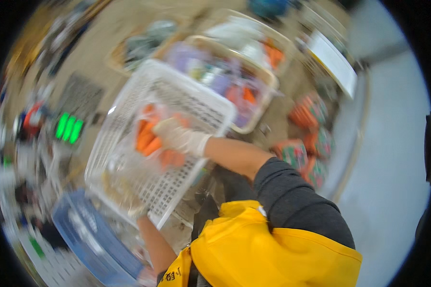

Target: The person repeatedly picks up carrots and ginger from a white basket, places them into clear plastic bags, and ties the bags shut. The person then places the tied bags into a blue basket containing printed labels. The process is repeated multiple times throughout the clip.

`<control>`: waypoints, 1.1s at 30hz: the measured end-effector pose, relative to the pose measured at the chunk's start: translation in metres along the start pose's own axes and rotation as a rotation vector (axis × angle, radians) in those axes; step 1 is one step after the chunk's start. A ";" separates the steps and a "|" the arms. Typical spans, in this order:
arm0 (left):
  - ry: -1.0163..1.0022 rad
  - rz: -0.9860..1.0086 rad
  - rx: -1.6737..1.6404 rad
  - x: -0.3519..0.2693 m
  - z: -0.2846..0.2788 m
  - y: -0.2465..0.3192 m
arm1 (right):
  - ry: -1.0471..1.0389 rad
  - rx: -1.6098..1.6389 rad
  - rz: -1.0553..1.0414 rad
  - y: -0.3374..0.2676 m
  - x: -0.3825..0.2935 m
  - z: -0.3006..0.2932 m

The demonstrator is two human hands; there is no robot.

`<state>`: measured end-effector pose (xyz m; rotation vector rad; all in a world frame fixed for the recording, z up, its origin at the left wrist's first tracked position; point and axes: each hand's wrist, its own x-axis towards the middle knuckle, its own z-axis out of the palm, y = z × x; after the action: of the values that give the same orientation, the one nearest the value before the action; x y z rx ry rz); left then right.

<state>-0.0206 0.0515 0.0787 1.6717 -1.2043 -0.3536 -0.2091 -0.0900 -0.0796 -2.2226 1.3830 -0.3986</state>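
A white perforated plastic basket [176,195] lies tilted in front of me. Over it is a clear plastic bag [127,158] of orange carrots [149,134], blurred by motion. My right hand [181,136], in a pale thin glove, grips the carrots' side of the bag. My left hand [124,193], gloved too, is at the bag's lower left end near the basket's rim. Film and blur cover its fingers, so its hold is unclear.
Beyond the basket stand a cream tub [251,125] of bagged goods and another cream bin [285,39]. A blue plastic crate [93,236] is at lower left. Orange-and-green packs [309,140] lie on the floor near the pale wall [391,143]. A green-lit display [69,128] stands left.
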 end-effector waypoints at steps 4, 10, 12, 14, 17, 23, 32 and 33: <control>-0.191 0.245 -0.042 -0.033 -0.035 0.009 | 0.191 0.180 0.318 -0.099 -0.133 -0.111; -1.083 -0.094 -0.567 -0.130 -0.008 0.054 | 0.360 0.841 0.677 -0.166 -0.328 -0.099; -1.320 -0.350 -0.707 -0.156 -0.003 0.070 | 0.407 0.919 0.728 -0.190 -0.360 -0.078; -1.470 -0.720 -0.753 -0.173 0.003 0.081 | 0.525 1.000 0.754 -0.204 -0.379 -0.053; -1.389 -0.944 -0.785 -0.191 0.005 0.090 | 0.440 1.278 0.906 -0.209 -0.395 -0.073; -0.765 -1.215 -1.119 -0.199 -0.002 0.085 | 0.019 1.175 0.652 -0.177 -0.391 -0.089; -0.195 -1.026 -1.427 -0.206 -0.066 0.062 | -0.524 0.679 0.124 -0.179 -0.343 -0.109; -0.149 -1.025 -1.419 -0.208 -0.070 0.065 | -0.555 0.704 0.083 -0.180 -0.339 -0.111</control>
<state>-0.1026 0.2634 0.1033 0.7806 0.1152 -1.5296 -0.2779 0.2526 0.1148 -1.5256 0.8523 -0.1731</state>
